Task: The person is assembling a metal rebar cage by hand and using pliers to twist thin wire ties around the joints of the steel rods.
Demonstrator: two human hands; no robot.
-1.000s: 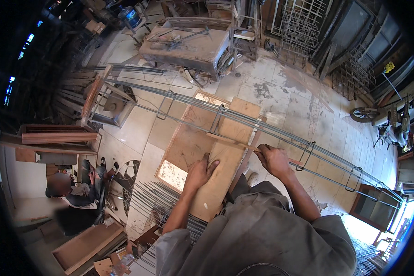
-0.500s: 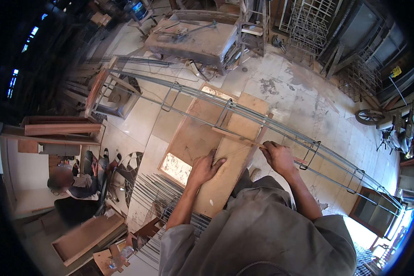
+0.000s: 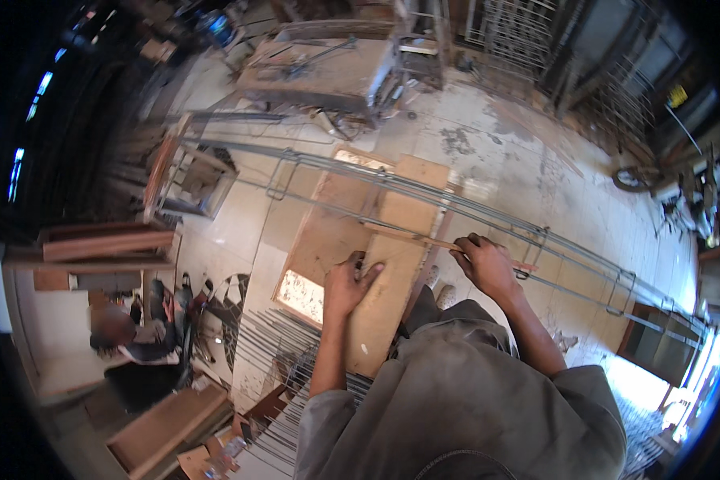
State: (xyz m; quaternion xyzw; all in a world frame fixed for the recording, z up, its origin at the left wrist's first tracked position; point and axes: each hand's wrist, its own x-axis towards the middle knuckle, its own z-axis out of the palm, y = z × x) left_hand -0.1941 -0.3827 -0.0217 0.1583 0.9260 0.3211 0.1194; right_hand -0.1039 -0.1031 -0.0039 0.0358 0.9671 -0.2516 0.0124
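My right hand (image 3: 488,266) is closed around a thin wooden strip (image 3: 412,235) that reaches left across a plywood board (image 3: 392,320). My left hand (image 3: 346,286) lies on the board's left part, its thumb spread from the fingers and nothing visibly held. Partly under the board is a brown wooden panel (image 3: 332,232) with pale, speckled end openings. A long frame of steel rods (image 3: 328,163), joined by square stirrups, runs crosswise over the board just beyond my hands. A short reddish piece shows just right of my right hand; whether it belongs to the strip is unclear.
Several loose rods (image 3: 284,340) lie beside my left forearm. A person (image 3: 140,340) sits at the lower left near a wooden drawer (image 3: 168,428). A cluttered workbench (image 3: 312,76) stands at the back, a motorcycle (image 3: 692,200) at the far right, and a dark-paned cabinet (image 3: 656,340) at right.
The whole view has shifted slightly. My right hand has moved a little, still gripping the strip, which lies at a flatter angle. My left hand keeps its place on the board.
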